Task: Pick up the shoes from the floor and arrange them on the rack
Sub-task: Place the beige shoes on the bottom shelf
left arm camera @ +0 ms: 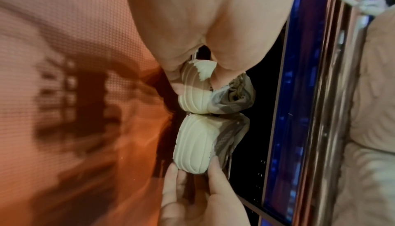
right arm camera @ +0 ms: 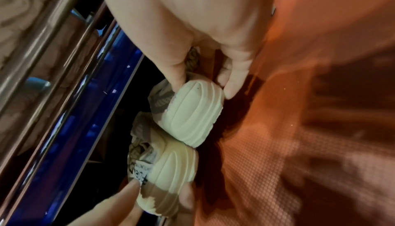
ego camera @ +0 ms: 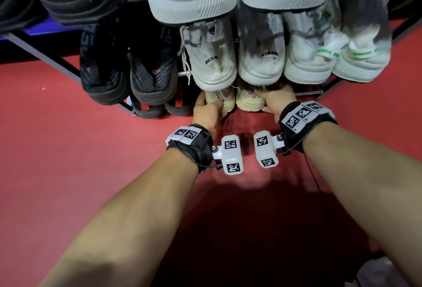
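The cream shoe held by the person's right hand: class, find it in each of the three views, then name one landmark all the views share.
Head: the cream shoe sits centre, under the white sneakers, at the rack's lowest level.
Left wrist: the cream shoe is lower centre, below its twin.
Right wrist: the cream shoe is at centre, above its twin.
Shared landmark: the red floor.

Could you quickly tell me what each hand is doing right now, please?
Left hand: grips the heel of the left cream shoe.
Right hand: grips the heel of the right cream shoe.
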Demonstrator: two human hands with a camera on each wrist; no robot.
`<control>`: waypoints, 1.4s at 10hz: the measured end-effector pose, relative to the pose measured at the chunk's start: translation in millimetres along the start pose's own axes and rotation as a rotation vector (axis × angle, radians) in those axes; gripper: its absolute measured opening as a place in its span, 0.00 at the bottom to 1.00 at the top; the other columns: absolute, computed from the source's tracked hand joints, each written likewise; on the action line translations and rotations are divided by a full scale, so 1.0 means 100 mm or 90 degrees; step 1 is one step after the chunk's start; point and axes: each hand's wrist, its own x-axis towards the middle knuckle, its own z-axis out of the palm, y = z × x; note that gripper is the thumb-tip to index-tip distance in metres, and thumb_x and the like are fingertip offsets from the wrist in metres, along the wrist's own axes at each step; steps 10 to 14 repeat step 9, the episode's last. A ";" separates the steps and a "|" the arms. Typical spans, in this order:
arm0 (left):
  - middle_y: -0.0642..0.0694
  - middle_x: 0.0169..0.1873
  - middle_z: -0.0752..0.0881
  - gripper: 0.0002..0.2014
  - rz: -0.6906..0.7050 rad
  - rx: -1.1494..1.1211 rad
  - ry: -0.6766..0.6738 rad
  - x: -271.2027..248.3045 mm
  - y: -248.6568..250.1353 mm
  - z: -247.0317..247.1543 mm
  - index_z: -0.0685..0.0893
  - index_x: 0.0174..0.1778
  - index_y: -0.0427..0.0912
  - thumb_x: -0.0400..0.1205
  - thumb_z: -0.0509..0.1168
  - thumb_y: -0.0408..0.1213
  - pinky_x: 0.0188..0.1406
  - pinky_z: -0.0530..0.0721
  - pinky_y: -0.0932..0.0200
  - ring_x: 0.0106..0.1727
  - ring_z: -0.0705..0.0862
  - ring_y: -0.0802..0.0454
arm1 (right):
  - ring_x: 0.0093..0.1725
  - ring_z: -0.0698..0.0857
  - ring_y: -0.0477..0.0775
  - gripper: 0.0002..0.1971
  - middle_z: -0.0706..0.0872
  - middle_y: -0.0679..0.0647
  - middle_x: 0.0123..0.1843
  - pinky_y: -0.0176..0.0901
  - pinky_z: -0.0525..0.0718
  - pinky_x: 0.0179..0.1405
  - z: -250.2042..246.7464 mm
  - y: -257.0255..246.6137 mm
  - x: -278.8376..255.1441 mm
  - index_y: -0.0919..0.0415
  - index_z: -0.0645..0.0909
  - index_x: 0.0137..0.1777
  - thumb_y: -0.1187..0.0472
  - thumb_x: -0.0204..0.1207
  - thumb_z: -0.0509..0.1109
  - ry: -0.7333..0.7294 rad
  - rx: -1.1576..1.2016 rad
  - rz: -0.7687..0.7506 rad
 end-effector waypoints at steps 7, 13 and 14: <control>0.38 0.60 0.83 0.28 -0.071 0.007 -0.013 -0.26 0.11 -0.07 0.67 0.75 0.45 0.79 0.62 0.24 0.43 0.86 0.49 0.50 0.84 0.45 | 0.64 0.82 0.57 0.34 0.82 0.51 0.65 0.62 0.83 0.66 0.04 0.01 -0.37 0.53 0.73 0.75 0.57 0.66 0.74 0.001 -0.056 -0.072; 0.43 0.31 0.79 0.29 -0.057 0.171 -0.051 -0.81 0.25 -0.18 0.70 0.75 0.42 0.79 0.63 0.20 0.20 0.74 0.63 0.12 0.74 0.56 | 0.62 0.82 0.58 0.30 0.77 0.53 0.67 0.64 0.84 0.63 -0.14 0.02 -0.95 0.60 0.68 0.80 0.63 0.78 0.71 -0.019 -0.115 -0.078; 0.43 0.31 0.79 0.29 -0.057 0.171 -0.051 -0.81 0.25 -0.18 0.70 0.75 0.42 0.79 0.63 0.20 0.20 0.74 0.63 0.12 0.74 0.56 | 0.62 0.82 0.58 0.30 0.77 0.53 0.67 0.64 0.84 0.63 -0.14 0.02 -0.95 0.60 0.68 0.80 0.63 0.78 0.71 -0.019 -0.115 -0.078</control>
